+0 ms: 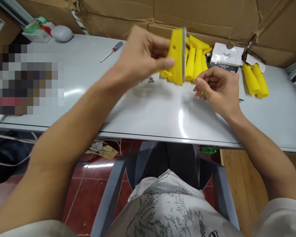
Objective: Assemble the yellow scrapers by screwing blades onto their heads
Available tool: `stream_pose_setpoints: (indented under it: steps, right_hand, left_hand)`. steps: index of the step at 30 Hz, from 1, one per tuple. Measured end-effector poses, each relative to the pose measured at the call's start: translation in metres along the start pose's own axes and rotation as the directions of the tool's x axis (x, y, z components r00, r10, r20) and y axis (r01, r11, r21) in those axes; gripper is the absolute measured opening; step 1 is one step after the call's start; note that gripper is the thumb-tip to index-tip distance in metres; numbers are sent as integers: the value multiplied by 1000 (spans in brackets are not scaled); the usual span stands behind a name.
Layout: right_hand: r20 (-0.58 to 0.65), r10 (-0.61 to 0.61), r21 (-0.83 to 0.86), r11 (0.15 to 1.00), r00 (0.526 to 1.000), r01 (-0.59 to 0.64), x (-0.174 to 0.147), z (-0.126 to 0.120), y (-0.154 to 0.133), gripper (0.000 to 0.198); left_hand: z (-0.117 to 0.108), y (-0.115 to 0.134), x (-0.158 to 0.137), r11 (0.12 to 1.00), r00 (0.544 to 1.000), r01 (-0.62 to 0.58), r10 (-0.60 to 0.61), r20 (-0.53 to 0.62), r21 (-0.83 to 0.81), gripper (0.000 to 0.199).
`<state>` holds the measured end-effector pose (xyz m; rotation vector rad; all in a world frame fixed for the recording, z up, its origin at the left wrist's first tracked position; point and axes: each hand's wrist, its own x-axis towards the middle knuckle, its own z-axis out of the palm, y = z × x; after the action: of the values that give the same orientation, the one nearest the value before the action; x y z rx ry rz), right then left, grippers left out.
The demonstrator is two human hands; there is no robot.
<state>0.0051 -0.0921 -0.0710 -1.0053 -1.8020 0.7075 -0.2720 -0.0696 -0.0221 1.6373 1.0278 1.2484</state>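
Observation:
My left hand [144, 54] is closed around a yellow scraper [177, 54], held above the table with its broad head upright. A grey strip runs along the head's right edge, and a small hole shows in its face. To the right, my right hand [219, 87] has its thumb and fingers drawn together; what they hold, if anything, is hidden. Behind the two hands lie several more yellow scrapers [198, 62] in a heap. Small dark screws [151, 79] are on the table below my left hand. A thin dark tip [241, 99] shows beside my right wrist.
A screwdriver [117, 46] lies at the back of the white table [148, 115]. A white and black box [226, 57] and two yellow handles [256, 80] are at the right. A white rounded object [61, 33] sits back left. Cardboard [202, 16] lines the rear.

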Motion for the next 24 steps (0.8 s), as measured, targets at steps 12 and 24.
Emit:
stream_pose_setpoints:
  steps: [12, 24]
  right_hand:
    - [642, 57, -650, 568, 764, 504, 56, 95, -48, 65]
    - [593, 121, -711, 543, 796, 447, 78, 107, -55, 55]
  left_hand:
    - [-55, -40, 41, 998, 938, -31, 48, -343, 58, 38]
    - [-65, -54, 49, 994, 959, -60, 83, -270, 93, 57]
